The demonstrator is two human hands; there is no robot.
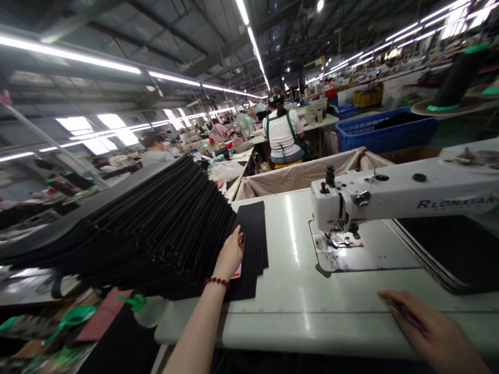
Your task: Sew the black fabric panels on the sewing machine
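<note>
My left hand (229, 253), with a dark red beaded bracelet at its wrist, is closed over a smartphone (237, 272). Coloured parts of the phone show beside the fingers. Under it lie a few flat black fabric pieces (251, 259) on the pale green sewing table (288, 291). Right beside the hand rises a tall leaning stack of black panels (156, 223). My right hand (432, 324) is above the table's front edge, closed around a slim dark tool (407, 316). Its kind is mostly hidden by the fingers.
A white sewing machine (374, 195) stands to the right, with black panels (448, 249) under its arm. Behind the table is a cloth-lined bin (296, 179). Further back, a person (281, 132) sits near a blue crate (384, 132). A thread cone (456, 80) stands far right.
</note>
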